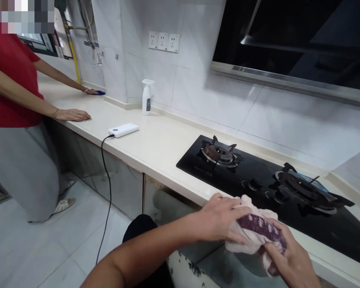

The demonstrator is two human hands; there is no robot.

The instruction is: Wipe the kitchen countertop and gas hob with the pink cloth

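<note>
From where I'm working, the hob (258, 196) is set into the counter (168, 148), with the power bank (123, 130) on the counter to its left and the spray bottle (147, 98) behind that, against the wall (216, 104). The hood (288, 40) is above the hob, and the cloth (252, 240) is in front of it, over the counter's edge.

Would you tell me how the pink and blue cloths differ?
The pink cloth, patched purple, is bunched in two hands; the blue cloth shows as a sliver under a co-worker's hand. The pink cloth is at the countertop's front edge; the blue cloth lies on its far end. Both are under hands.
</note>
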